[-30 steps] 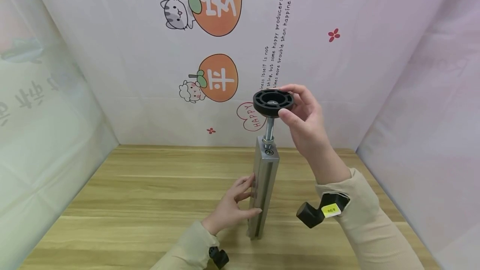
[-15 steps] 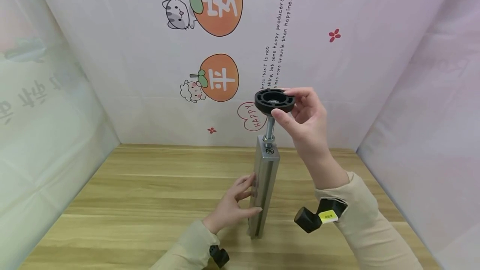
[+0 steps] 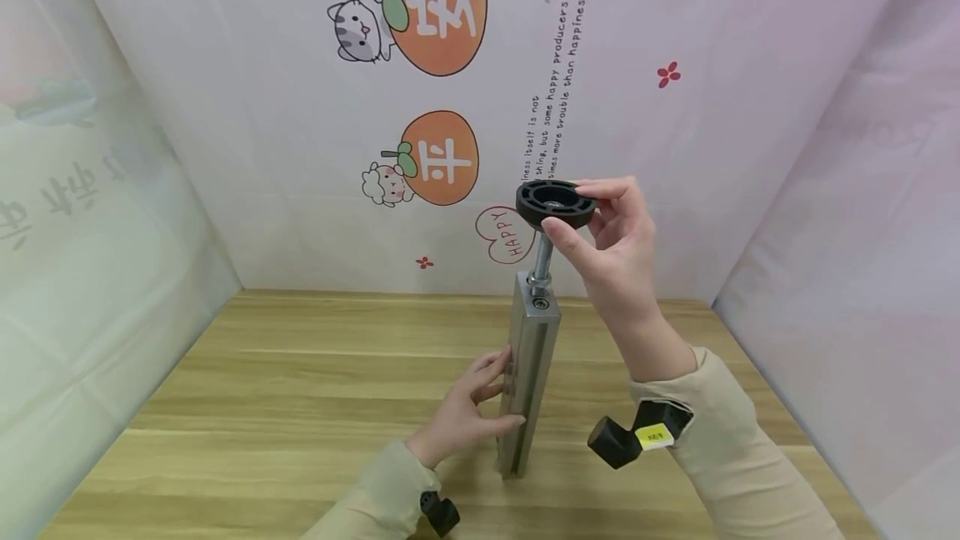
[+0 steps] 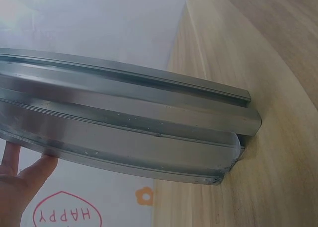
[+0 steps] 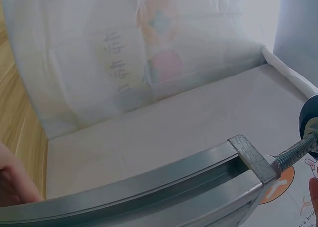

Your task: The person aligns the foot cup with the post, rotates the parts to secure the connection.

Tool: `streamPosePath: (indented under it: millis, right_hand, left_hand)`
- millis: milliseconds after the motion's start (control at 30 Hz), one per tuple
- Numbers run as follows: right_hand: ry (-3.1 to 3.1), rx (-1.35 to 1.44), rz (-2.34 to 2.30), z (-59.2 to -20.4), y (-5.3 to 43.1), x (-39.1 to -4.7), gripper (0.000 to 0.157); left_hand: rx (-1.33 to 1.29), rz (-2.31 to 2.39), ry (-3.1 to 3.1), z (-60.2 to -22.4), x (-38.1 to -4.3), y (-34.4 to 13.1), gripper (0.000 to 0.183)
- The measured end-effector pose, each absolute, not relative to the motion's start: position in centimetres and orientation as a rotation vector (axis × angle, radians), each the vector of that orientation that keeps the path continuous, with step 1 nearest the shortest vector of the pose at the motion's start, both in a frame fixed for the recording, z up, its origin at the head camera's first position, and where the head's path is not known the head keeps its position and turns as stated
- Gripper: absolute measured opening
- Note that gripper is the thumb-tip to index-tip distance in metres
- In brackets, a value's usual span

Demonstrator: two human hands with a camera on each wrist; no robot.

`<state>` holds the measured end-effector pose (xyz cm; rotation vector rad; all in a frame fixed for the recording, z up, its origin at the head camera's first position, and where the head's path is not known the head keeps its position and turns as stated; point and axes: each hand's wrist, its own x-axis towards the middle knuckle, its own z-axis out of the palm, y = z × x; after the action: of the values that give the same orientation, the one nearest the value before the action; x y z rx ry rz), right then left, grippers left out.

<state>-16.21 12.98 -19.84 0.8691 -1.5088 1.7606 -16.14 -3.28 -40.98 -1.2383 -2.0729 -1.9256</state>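
Observation:
A silver aluminium profile point(image 3: 534, 365) stands upright on the wooden table, slightly tilted. My left hand point(image 3: 467, 415) holds it low down, thumb on the near side and fingers on the far left side. From its top end rises a threaded rod point(image 3: 543, 258) with a nut point(image 3: 538, 280) at its base. On the rod sits a round black levelling foot point(image 3: 529, 208), its hollow underside facing up. My right hand point(image 3: 621, 252) pinches the foot's rim between thumb and fingers. The left wrist view shows the profile's grooved lower end point(image 4: 189, 132) on the tabletop.
The wooden table point(image 3: 300, 390) is enclosed by a printed white cloth at the back point(image 3: 600, 90) and plain-looking cloth sides point(image 3: 840, 215). Black wrist cameras point(image 3: 618, 440) are strapped to both sleeves.
My right thumb has moved left along the foot's near rim and the fingers have shifted on the far rim. The foot leans slightly further right. My left hand stays in place.

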Motion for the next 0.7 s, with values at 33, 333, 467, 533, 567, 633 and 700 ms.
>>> streamPosePath:
  millis: [33, 333, 467, 533, 567, 633, 700]
  right_hand:
    - [-1.514, 0.854, 1.737, -19.8, 12.9, -16.2, 0.042]
    - [-1.577, 0.749, 1.512, -19.8, 12.5, -15.9, 0.048]
    - [-1.527, 0.776, 1.553, -20.2, 12.5, -16.1, 0.06]
    - [-1.481, 0.813, 1.623, -20.4, 12.5, -16.3, 0.056]
    - [-1.453, 0.84, 1.67, -20.5, 12.6, -16.5, 0.05]
    - [-1.394, 0.914, 1.809, -20.7, 12.7, -16.8, 0.04]
    - [-1.354, 1.008, 1.958, -20.8, 12.9, -17.2, 0.034]
  left_hand:
    - [-1.238, -1.925, -2.073, -41.0, -16.1, -3.3, 0.084]
    - [-1.25, -1.906, -2.067, -40.8, -16.1, -3.3, 0.086]
    - [-1.239, -1.906, -2.079, -40.9, -16.1, -3.3, 0.087]
    - [-1.239, -1.905, -2.082, -40.9, -16.1, -3.3, 0.087]
    - [-1.239, -1.904, -2.084, -40.9, -16.2, -3.3, 0.087]
    - [-1.241, -1.899, -2.086, -41.0, -16.2, -3.3, 0.087]
    - [-1.244, -1.894, -2.083, -41.0, -16.2, -3.3, 0.086]
